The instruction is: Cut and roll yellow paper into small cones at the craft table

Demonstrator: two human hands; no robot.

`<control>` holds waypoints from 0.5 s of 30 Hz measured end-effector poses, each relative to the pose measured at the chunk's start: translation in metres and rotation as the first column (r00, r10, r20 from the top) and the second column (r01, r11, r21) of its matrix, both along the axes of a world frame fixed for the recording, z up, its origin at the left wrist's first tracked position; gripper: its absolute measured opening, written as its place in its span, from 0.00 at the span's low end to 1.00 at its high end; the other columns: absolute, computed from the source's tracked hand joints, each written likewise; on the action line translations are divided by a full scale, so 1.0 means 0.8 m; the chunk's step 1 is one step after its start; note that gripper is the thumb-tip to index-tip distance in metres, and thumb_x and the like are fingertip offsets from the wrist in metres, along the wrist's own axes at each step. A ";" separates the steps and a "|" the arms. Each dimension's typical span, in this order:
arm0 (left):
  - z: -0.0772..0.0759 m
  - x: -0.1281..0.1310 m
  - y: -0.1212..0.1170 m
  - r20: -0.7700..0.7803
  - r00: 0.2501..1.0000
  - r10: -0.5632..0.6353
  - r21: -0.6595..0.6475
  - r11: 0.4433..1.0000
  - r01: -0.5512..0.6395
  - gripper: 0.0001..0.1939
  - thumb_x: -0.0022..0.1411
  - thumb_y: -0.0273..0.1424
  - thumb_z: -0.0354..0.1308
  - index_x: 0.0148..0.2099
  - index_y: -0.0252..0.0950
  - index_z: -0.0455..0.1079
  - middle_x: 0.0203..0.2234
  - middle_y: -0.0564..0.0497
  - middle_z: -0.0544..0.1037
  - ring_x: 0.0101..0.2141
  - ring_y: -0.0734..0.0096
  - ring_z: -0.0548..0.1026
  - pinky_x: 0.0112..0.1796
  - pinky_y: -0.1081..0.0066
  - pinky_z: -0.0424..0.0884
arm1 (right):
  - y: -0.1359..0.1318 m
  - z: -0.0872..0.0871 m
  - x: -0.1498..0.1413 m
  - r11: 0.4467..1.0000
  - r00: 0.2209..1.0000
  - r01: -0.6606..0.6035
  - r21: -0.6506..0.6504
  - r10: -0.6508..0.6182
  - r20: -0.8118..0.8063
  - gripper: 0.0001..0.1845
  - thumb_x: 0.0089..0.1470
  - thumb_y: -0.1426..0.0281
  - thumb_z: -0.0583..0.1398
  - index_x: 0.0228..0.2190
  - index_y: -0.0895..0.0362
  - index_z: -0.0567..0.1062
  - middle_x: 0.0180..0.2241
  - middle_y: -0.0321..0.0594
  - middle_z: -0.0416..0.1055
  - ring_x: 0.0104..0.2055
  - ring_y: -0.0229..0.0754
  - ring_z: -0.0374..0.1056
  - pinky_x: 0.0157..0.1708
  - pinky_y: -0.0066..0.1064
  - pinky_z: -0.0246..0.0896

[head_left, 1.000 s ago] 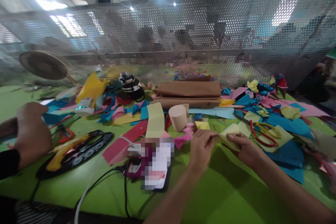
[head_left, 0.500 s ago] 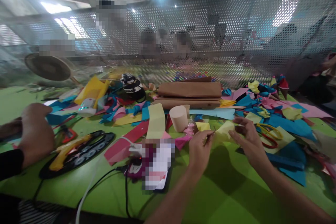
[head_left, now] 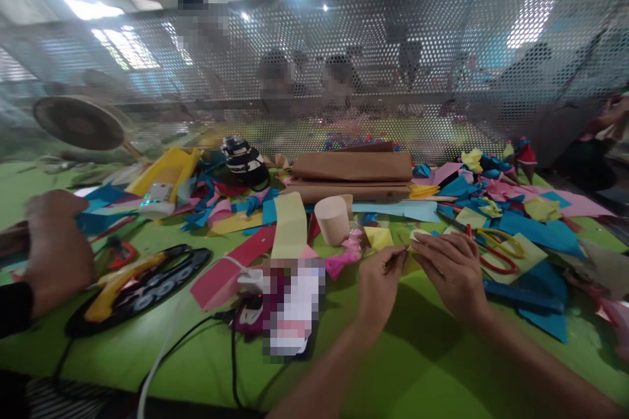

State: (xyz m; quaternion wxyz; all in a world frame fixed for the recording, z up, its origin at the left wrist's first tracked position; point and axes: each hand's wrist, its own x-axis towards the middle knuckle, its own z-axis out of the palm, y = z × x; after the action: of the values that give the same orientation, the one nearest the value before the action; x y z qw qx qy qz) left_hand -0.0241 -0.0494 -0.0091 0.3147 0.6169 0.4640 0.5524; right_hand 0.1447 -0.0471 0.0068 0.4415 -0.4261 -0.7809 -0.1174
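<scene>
yellow paper (head_left: pixel 411 264) is pinched by left hand (head_left: pixel 379 280), right hand (head_left: pixel 453 268) curled on its edge, bare table (head_left: pixel 427 370) beneath

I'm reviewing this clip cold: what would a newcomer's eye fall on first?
Probably the left hand and right hand, close together at some pale yellow paper above the green table. Next, perhaps, the folded brown paper behind them, or the bright yellow tool lying far left on a black tray.
</scene>
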 end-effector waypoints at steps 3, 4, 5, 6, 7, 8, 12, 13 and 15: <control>0.001 0.002 -0.002 -0.023 1.000 0.020 0.005 1.000 -0.020 0.09 0.65 0.29 0.58 0.41 0.36 0.80 0.34 0.48 0.84 0.33 0.68 0.81 0.36 0.72 0.76 | -0.001 0.000 0.000 1.000 1.000 0.009 -0.003 -0.009 0.023 0.19 0.58 0.73 0.64 0.48 0.40 0.79 0.47 0.30 0.80 0.45 0.44 0.73 0.53 0.43 0.55; 0.002 0.002 -0.002 -0.025 0.999 0.025 0.013 1.000 -0.024 0.09 0.65 0.29 0.58 0.41 0.35 0.79 0.34 0.48 0.84 0.33 0.68 0.81 0.36 0.72 0.76 | -0.001 0.000 0.000 1.000 1.000 0.012 -0.004 -0.012 0.029 0.19 0.59 0.73 0.64 0.49 0.40 0.78 0.47 0.30 0.80 0.44 0.44 0.74 0.53 0.43 0.55; 0.003 0.003 -0.003 -0.022 0.999 0.028 0.023 0.999 -0.027 0.09 0.65 0.29 0.58 0.42 0.35 0.79 0.33 0.48 0.84 0.33 0.68 0.81 0.36 0.72 0.76 | -0.001 0.001 0.000 1.000 0.999 0.015 -0.002 -0.015 0.032 0.19 0.59 0.73 0.64 0.49 0.40 0.78 0.47 0.30 0.80 0.44 0.44 0.74 0.53 0.43 0.55; 0.004 0.003 -0.003 -0.016 0.999 0.030 0.031 0.999 -0.029 0.09 0.65 0.29 0.58 0.42 0.35 0.79 0.34 0.48 0.84 0.33 0.68 0.81 0.36 0.71 0.76 | -0.002 0.001 0.000 1.000 0.999 0.019 0.000 -0.019 0.033 0.19 0.58 0.72 0.64 0.49 0.40 0.78 0.47 0.30 0.80 0.44 0.44 0.74 0.53 0.43 0.55; 0.004 0.004 -0.004 -0.010 0.999 0.032 0.038 0.999 -0.031 0.09 0.65 0.29 0.58 0.42 0.35 0.79 0.34 0.48 0.84 0.33 0.68 0.81 0.37 0.71 0.77 | -0.002 0.002 0.000 1.000 0.999 0.023 0.004 -0.023 0.031 0.19 0.58 0.72 0.65 0.49 0.40 0.78 0.47 0.30 0.80 0.44 0.44 0.74 0.54 0.43 0.54; 0.005 0.005 -0.005 -0.006 0.999 0.034 0.043 0.998 -0.034 0.09 0.65 0.28 0.57 0.42 0.35 0.79 0.34 0.48 0.84 0.33 0.68 0.81 0.37 0.72 0.77 | -0.003 0.002 0.000 1.000 0.999 0.029 0.009 -0.029 0.028 0.19 0.58 0.72 0.65 0.49 0.40 0.78 0.47 0.29 0.80 0.44 0.44 0.74 0.54 0.43 0.54; 0.006 0.008 -0.008 -0.018 0.999 0.038 0.063 0.997 -0.037 0.09 0.66 0.28 0.58 0.43 0.37 0.79 0.35 0.48 0.84 0.34 0.68 0.81 0.38 0.71 0.76 | -0.004 0.003 0.000 0.999 0.999 0.036 0.036 -0.037 0.025 0.18 0.57 0.73 0.66 0.47 0.41 0.79 0.44 0.29 0.81 0.42 0.43 0.74 0.53 0.42 0.54; 0.006 0.009 -0.008 -0.023 0.999 0.038 0.068 0.997 -0.036 0.09 0.66 0.28 0.58 0.43 0.37 0.79 0.35 0.48 0.84 0.34 0.68 0.81 0.39 0.71 0.76 | -0.004 0.003 0.000 0.999 0.999 0.035 0.041 -0.036 0.027 0.17 0.57 0.73 0.66 0.46 0.41 0.79 0.44 0.29 0.81 0.42 0.43 0.74 0.53 0.42 0.54; 0.006 0.010 -0.009 -0.025 0.999 0.035 0.072 0.997 -0.033 0.09 0.65 0.28 0.58 0.43 0.36 0.79 0.35 0.48 0.84 0.35 0.68 0.81 0.39 0.71 0.76 | -0.004 0.003 0.001 0.998 0.999 0.034 0.046 -0.035 0.031 0.16 0.57 0.73 0.65 0.45 0.41 0.79 0.42 0.29 0.82 0.41 0.43 0.74 0.53 0.41 0.54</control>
State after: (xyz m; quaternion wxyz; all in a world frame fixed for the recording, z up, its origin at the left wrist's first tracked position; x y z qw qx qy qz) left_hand -0.0162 -0.0568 -0.0042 0.2768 0.6271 0.4584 0.5657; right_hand 0.1451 -0.0505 0.0094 0.4365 -0.4275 -0.7774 -0.1493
